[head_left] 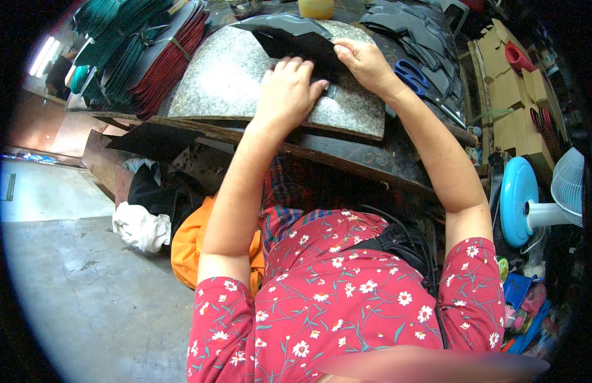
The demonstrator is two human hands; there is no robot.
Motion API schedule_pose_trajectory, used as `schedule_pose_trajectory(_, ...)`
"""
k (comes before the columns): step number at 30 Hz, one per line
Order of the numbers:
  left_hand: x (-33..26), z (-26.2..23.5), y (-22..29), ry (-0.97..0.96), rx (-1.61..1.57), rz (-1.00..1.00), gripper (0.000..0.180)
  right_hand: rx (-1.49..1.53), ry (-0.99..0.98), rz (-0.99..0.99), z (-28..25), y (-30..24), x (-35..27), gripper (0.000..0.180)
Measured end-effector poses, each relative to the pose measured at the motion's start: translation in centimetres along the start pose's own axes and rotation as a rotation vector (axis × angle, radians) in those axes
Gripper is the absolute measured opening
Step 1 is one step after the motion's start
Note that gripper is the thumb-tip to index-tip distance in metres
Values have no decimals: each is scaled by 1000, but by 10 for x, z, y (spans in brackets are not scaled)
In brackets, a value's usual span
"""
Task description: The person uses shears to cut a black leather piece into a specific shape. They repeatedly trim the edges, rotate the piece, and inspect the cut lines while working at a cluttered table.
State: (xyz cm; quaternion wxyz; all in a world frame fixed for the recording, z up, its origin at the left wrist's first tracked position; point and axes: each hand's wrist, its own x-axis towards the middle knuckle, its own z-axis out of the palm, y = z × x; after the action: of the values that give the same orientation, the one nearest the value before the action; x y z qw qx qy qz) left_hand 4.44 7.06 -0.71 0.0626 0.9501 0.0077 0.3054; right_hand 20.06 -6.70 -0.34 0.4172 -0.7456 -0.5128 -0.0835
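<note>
A thin black sheet piece [289, 43] with a grey upper edge lies over the far part of a speckled stone slab [210, 80]. My right hand [367, 66] pinches its right end between thumb and fingers. Against the near side of the piece, my left hand [288, 89] rests with fingers stretched out and thumb apart. Part of the piece falls in dark shadow between the two hands, so its near edge is hard to make out. Scissors with blue handles [412, 78] lie just right of the slab, near my right wrist.
Tied bundles of green pieces [120, 38] and red-edged pieces [165, 73] stand at the left. Grey cut pieces [407, 32] pile up at the back right; a yellow container [316, 8] is behind the slab. Cardboard boxes [503, 89] and a blue-and-white fan [518, 203] are to the right.
</note>
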Motion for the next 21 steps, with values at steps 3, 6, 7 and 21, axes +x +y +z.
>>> schedule_pose_trajectory(3, 3, 12, -10, -93, 108, -62, 48, -57, -1, -13, 1, -3, -5, 28)
schedule_pose_trajectory(6, 5, 18, -15, -156, 148, -115, 52, -192, 29, -126, 1, -14, -8, 24)
schedule_pose_trajectory(7, 6, 19, -16, -153, 168, -123, 52, -240, 22, -141, 1, -17, -8, 23)
schedule_pose_trajectory(21, 11, 38, -37, -119, 36, -279, 49, 558, 99, 265, -13, -41, -14, 27)
